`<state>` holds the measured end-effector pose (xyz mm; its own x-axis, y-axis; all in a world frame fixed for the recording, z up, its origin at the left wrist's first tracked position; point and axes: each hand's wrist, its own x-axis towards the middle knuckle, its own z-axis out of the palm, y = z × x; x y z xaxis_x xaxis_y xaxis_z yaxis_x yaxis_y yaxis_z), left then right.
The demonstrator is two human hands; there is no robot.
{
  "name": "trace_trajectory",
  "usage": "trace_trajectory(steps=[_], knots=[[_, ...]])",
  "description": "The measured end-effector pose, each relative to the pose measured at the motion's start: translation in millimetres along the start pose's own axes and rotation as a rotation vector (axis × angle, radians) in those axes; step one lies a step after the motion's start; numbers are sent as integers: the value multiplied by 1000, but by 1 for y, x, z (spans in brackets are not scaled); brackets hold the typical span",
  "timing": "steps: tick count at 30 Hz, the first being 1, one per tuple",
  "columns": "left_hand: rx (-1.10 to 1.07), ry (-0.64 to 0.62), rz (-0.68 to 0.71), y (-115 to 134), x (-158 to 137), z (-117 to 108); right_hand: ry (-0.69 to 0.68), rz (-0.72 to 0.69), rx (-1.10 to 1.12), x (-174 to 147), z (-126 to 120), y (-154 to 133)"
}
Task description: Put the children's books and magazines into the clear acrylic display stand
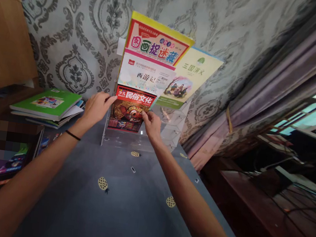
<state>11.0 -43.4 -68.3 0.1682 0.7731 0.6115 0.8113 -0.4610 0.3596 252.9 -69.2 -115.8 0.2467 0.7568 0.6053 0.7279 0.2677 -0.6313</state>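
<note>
A small red and dark book, with a gold mask on its cover, stands upright in the lowest front tier of a clear acrylic book rack. My right hand pinches this book's right edge between thumb and fingers. At its upper left edge, my left hand has its fingers bent together, their tips on the book's corner by the rack's side. Behind it rise a white book and a taller red and yellow book. On the right, a pale green book leans in the rack.
Left of the rack lies a stack of books with a green one on top. Nearer, a dark glossy item is partly blurred out. A patterned wall backs the blue tablecloth. Curtains and cables are at right.
</note>
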Motion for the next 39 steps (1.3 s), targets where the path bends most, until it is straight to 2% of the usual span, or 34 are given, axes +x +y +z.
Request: trace_trajectory(steps=[6,11,22,39], knots=[[35,-33,-7,0,4,-1,-4,14,8,1,-1,0],[-22,-70,-11,1,5,-7,-6,-4,20,-3,-4,-3],[49,-29,64,0,-5,-7,10,-48,33,-10,-4,-4],[-49,37,76,-5,-18,1,58,-80,129,-17,-8,4]])
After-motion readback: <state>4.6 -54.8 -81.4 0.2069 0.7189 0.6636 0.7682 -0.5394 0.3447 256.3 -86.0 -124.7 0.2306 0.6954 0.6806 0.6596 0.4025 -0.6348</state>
